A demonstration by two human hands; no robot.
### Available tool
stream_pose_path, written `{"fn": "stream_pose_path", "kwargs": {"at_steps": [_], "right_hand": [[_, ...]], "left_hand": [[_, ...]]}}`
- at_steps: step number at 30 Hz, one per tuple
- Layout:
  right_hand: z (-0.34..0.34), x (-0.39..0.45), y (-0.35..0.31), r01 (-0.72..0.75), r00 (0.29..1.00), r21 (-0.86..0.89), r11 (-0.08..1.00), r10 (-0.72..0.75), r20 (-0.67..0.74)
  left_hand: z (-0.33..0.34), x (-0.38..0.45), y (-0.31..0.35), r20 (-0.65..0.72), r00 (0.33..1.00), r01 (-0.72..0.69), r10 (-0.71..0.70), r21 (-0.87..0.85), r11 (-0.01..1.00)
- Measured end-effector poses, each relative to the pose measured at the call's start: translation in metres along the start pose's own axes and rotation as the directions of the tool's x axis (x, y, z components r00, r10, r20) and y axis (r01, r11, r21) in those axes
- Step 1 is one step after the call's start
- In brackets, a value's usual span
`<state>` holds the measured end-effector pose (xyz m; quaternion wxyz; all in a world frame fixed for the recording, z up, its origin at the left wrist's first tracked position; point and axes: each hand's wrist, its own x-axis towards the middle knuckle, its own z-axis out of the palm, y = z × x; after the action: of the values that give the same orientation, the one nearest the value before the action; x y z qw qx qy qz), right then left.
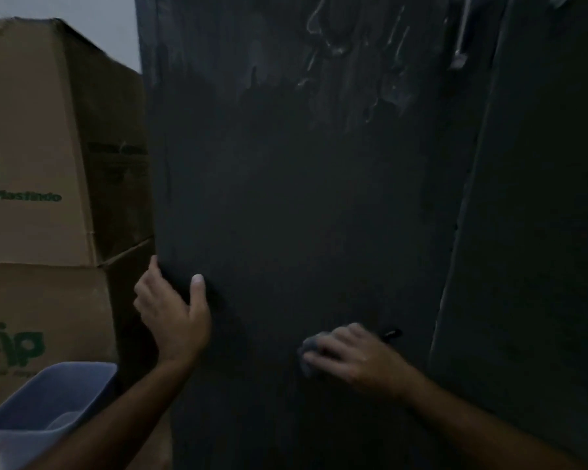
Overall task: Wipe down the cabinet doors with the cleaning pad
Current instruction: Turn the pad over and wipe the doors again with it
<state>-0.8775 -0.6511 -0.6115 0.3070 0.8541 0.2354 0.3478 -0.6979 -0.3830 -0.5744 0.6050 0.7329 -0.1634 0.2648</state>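
My right hand (353,354) presses the cleaning pad (308,347) flat against the lower cabinet door (302,198), fingers curled over it for scrubbing pressure. My left hand (172,317) grips the door's left edge, steadying it. Streaks remain near the top edge.

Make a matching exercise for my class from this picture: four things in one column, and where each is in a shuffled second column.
Things
1. left hand
2. cleaning pad
3. cardboard boxes
4. blue tub

Places
A. bottom left corner, below the boxes
B. under the right hand, against the door's lower part
C. holding the left edge of the dark cabinet door
D. stacked left of the cabinet

Pairs: 1-C, 2-B, 3-D, 4-A
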Motion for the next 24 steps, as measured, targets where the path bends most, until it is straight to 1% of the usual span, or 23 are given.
{"fn": "stream_pose_path", "kwargs": {"at_steps": [2, 3, 4, 5, 6, 7, 8, 9, 10, 11, 12, 13, 14, 15, 16, 17, 18, 19, 20, 21, 22, 23, 24], "right_hand": [[-0.038, -0.026, 0.059, -0.213, 0.965, -0.075, 0.974, 0.198, -0.172], [-0.059, -0.03, 0.091, -0.357, 0.906, -0.089, 0.93, 0.322, -0.274], [-0.078, -0.027, 0.122, -0.507, 0.815, -0.078, 0.858, 0.448, -0.368], [-0.091, -0.017, 0.147, -0.646, 0.689, -0.037, 0.763, 0.562, -0.457], [-0.096, -0.004, 0.162, -0.746, 0.561, 0.026, 0.666, 0.648, -0.515], [-0.091, 0.006, 0.163, -0.805, 0.455, 0.087, 0.587, 0.704, -0.545], [-0.08, 0.013, 0.151, -0.81, 0.421, 0.129, 0.572, 0.719, -0.553], [-0.063, 0.012, 0.129, -0.774, 0.471, 0.134, 0.618, 0.704, -0.531], [-0.044, 0.004, 0.099, -0.717, 0.582, 0.105, 0.689, 0.675, -0.454], [-0.027, -0.013, 0.063, -0.639, 0.716, 0.066, 0.766, 0.624, -0.312], [-0.014, -0.036, 0.031, -0.522, 0.839, 0.054, 0.851, 0.523, -0.15], [-0.007, -0.057, 0.009, -0.382, 0.924, 0.023, 0.924, 0.383, -0.01], [-0.006, -0.074, 0.0, -0.243, 0.967, -0.02, 0.97, 0.244, 0.077], [-0.01, -0.079, 0.009, -0.17, 0.981, -0.061, 0.984, 0.175, 0.089], [-0.018, -0.071, 0.025, -0.209, 0.977, -0.081, 0.975, 0.211, 0.02], [-0.025, -0.057, 0.044, -0.308, 0.949, -0.092, 0.947, 0.299, -0.1], [-0.038, -0.031, 0.066, -0.442, 0.878, -0.068, 0.894, 0.416, -0.236], [-0.055, -0.004, 0.092, -0.589, 0.755, -0.019, 0.808, 0.543, -0.368], [-0.071, 0.026, 0.115, -0.709, 0.608, 0.044, 0.703, 0.642, -0.467], [-0.079, 0.056, 0.129, -0.791, 0.465, 0.109, 0.602, 0.708, -0.531], [-0.081, 0.082, 0.131, -0.824, 0.36, 0.191, 0.533, 0.753, -0.551], [-0.075, 0.102, 0.12, -0.809, 0.354, 0.225, 0.543, 0.756, -0.551], [-0.063, 0.112, 0.099, -0.748, 0.458, 0.195, 0.634, 0.706, -0.54]], "left_hand": [[0.002, 0.0, -0.007, 0.002, 1.0, -0.006, 0.006, 0.012, 1.0], [0.003, -0.001, -0.01, 0.001, 1.0, -0.01, 0.01, 0.01, 1.0], [0.005, -0.001, -0.012, -0.004, 1.0, -0.009, 0.009, 0.007, 1.0], [0.007, -0.001, -0.013, -0.015, 1.0, 0.003, -0.003, 0.0, 1.0], [0.01, 0.0, -0.012, -0.033, 0.999, 0.022, -0.022, -0.009, 1.0], [0.013, 0.0, -0.01, -0.051, 0.998, 0.04, -0.041, -0.017, 0.999], [0.015, -0.001, -0.007, -0.065, 0.997, 0.05, -0.052, -0.027, 0.998], [0.016, -0.002, -0.005, -0.078, 0.995, 0.051, -0.054, -0.038, 0.998], [0.017, -0.001, -0.003, -0.087, 0.995, 0.053, -0.057, -0.04, 0.998], [0.017, 0.0, -0.002, -0.092, 0.994, 0.06, -0.063, -0.033, 0.998], [0.017, 0.0, -0.002, -0.093, 0.993, 0.07, -0.072, -0.023, 0.997], [0.017, 0.0, -0.002, -0.089, 0.993, 0.075, -0.077, -0.023, 0.997], [0.016, 0.0, -0.002, -0.08, 0.994, 0.074, -0.076, -0.028, 0.997], [0.015, 0.001, -0.003, -0.073, 0.995, 0.063, -0.065, -0.029, 0.998], [0.014, 0.002, -0.005, -0.07, 0.996, 0.051, -0.052, -0.02, 0.999], [0.013, 0.002, -0.007, -0.069, 0.997, 0.038, -0.038, -0.006, 0.999], [0.011, 0.002, -0.01, -0.07, 0.997, 0.021, -0.021, 0.007, 1.0], [0.01, 0.003, -0.013, -0.068, 0.998, 0.004, -0.003, 0.019, 1.0], [0.009, 0.003, -0.014, -0.067, 0.998, -0.006, 0.008, 0.03, 1.0], [0.009, 0.005, -0.015, -0.066, 0.998, -0.006, 0.008, 0.036, 0.999], [0.009, 0.006, -0.015, -0.067, 0.998, 0.004, -0.002, 0.034, 0.999], [0.008, 0.007, -0.014, -0.07, 0.997, 0.017, -0.016, 0.024, 1.0], [0.007, 0.008, -0.013, -0.072, 0.997, 0.025, -0.024, 0.008, 1.0]]}}
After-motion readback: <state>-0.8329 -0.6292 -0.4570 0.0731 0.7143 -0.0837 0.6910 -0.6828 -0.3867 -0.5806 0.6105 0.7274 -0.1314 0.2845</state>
